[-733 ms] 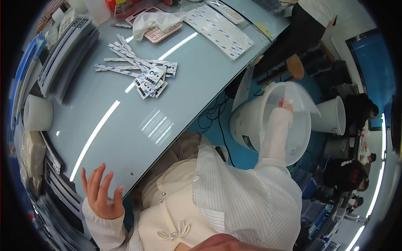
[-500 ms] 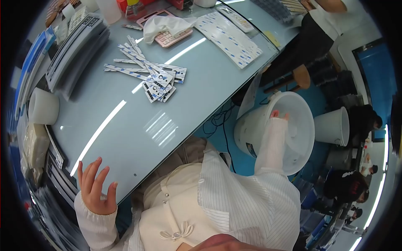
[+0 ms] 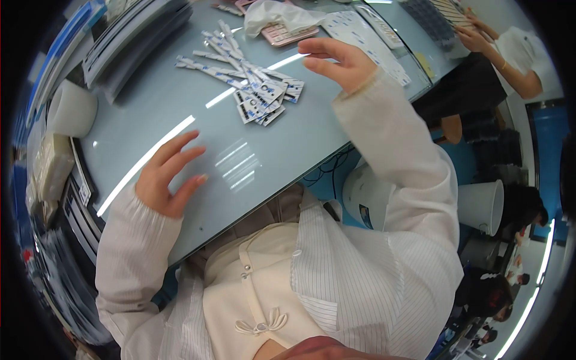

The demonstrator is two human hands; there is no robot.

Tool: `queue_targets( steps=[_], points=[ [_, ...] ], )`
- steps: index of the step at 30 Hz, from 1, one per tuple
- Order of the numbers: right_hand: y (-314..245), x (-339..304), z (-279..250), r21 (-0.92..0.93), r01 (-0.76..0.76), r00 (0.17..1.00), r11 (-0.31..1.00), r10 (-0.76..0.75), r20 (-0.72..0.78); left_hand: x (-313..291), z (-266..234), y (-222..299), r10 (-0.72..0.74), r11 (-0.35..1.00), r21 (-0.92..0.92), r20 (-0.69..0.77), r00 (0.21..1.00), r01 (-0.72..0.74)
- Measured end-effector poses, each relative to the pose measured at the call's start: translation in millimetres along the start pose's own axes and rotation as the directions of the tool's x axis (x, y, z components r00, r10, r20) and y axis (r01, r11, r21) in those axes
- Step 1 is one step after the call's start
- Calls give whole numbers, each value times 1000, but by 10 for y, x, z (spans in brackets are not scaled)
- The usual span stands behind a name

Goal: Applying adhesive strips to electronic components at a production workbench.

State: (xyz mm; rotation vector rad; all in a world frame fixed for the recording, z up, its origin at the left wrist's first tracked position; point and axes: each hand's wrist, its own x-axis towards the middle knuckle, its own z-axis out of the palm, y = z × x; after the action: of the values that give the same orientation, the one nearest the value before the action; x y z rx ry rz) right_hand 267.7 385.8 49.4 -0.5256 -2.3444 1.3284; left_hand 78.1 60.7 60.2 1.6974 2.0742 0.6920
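A loose pile of flat, long-tailed white strips (image 3: pixel 259 96) with blue marks and black-printed wide ends lies on the glass-topped table (image 3: pixel 153 120). My left hand (image 3: pixel 170 175) hovers over the table in front of the pile, fingers spread, holding nothing. To the right of the pile, my right hand (image 3: pixel 342 65) is above the table with its fingers apart and nothing in them. Just beyond it are a pink calculator (image 3: pixel 288 34) with crumpled white tissue (image 3: pixel 277 17) on top and a white sheet (image 3: pixel 354 31) bearing blue marks.
Stacked grey sheets (image 3: pixel 135 45), a white roll (image 3: pixel 73 109) and a wrapped block (image 3: pixel 51 163) line the left side. A white bucket (image 3: pixel 363 195) stands on the floor by the table's edge, partly behind my right arm. Another person (image 3: pixel 510 66) is at the far right.
My right hand has come out of the white bucket and up over the table. My left hand has moved forward and right. The view has shifted, too.
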Motion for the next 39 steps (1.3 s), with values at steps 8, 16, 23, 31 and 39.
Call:
queue_targets(
  steps=[8, 16, 23, 31, 39],
  points=[
    [-4, 569, -83, -33, -373, 789, 927, 335, 515, 394, 367, -212, 283, 957, 106, -112, 953, -272],
    [-122, 912, 76, -14, -562, 652, 827, 454, 607, 512, 511, -140, 255, 966, 15, -233, 938, -259],
    [-20, 1150, -165, 36, -617, 665, 786, 496, 558, 631, 421, -96, 333, 943, 58, -205, 920, -328],
    [-92, 1148, 265, -153, -642, 554, 752, 592, 585, 587, 510, -150, 326, 941, 152, -171, 930, -302],
    [-406, 932, 630, -376, -582, 589, 721, 692, 417, 619, 490, -165, 330, 940, 142, -144, 933, -311]
  ],
)
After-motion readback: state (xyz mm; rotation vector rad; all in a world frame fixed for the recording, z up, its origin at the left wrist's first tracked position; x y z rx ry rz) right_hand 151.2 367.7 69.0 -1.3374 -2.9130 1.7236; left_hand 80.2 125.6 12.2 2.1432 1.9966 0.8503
